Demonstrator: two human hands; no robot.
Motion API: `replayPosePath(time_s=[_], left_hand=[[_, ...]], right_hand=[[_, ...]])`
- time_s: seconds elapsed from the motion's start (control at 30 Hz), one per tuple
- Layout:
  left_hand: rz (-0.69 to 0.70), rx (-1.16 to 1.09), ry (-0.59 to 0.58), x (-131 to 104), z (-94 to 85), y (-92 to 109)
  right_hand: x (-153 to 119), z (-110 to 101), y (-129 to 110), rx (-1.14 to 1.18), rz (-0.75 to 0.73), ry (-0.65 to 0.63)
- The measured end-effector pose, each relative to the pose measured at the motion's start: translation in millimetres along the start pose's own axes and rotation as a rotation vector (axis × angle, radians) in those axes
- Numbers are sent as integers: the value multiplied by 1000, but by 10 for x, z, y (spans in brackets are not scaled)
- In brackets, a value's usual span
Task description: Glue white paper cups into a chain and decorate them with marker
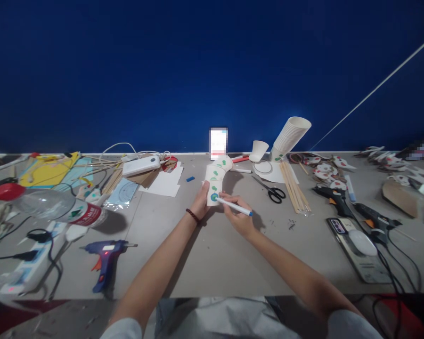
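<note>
A curved row of white paper cups (214,175) with green prints reaches from my hands toward the back of the table. My left hand (199,202) grips its near end from the left side. In my right hand (240,217) is a white marker pen (237,207) with a blue end. The pen's tip meets a blue-green round mark on the nearest cup; at this size I cannot tell whether it touches. A small blue cap (190,179) lies on the table left of the cups.
Scissors (274,193), wooden sticks (294,188) and a leaning stack of cups (290,136) are on the right. Black glue guns (339,200) and a phone (360,254) lie farther right. A blue glue gun (108,259), power strip (38,263) and bottle (56,207) occupy the left.
</note>
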State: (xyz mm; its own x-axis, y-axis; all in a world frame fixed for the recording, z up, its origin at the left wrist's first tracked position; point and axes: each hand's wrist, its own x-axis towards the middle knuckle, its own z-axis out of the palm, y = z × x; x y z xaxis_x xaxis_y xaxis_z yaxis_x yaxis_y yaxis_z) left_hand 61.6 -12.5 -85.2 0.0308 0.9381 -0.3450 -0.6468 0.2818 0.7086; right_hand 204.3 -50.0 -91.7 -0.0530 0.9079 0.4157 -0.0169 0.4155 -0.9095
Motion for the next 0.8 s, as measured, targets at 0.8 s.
replayPosePath(time_s=[0.8], left_hand=[[16, 36, 9, -27, 11, 10]], right_hand=[[-32, -9, 64, -25, -13, 27]])
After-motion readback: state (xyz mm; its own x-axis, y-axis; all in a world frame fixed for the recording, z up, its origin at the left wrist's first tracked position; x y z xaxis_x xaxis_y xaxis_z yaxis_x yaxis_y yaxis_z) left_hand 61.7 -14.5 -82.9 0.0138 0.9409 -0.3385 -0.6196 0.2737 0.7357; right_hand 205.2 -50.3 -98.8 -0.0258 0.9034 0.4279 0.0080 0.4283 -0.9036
